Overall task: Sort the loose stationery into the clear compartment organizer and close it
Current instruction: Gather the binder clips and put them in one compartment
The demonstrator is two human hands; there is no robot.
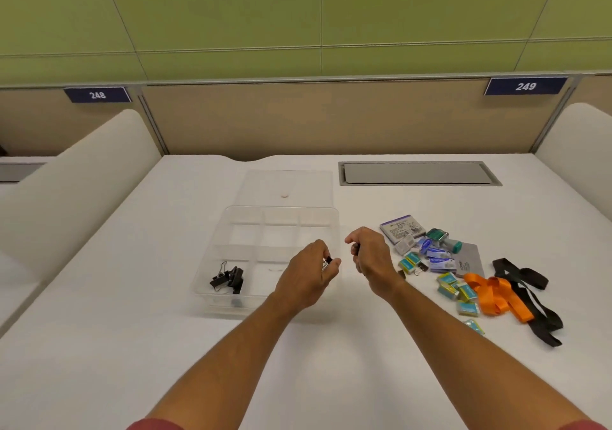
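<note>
The clear compartment organizer (231, 217) lies open on the white table, its lid (288, 181) flat behind it. Several black binder clips (228, 278) sit in its near-left compartment. My left hand (306, 277) hovers over the organizer's right side and pinches a black binder clip (327, 262). My right hand (371, 257) is just right of the organizer, fingers curled round a small dark item that is mostly hidden. To the right lies the loose stationery pile (430, 257): small blue and teal boxes, one binder clip, an orange lanyard (496, 293) and a black lanyard (530, 297).
A grey recessed cable hatch (417, 173) is set in the table behind the pile. White curved dividers (82, 181) stand at both sides of the desk. A beige partition with number signs closes the back.
</note>
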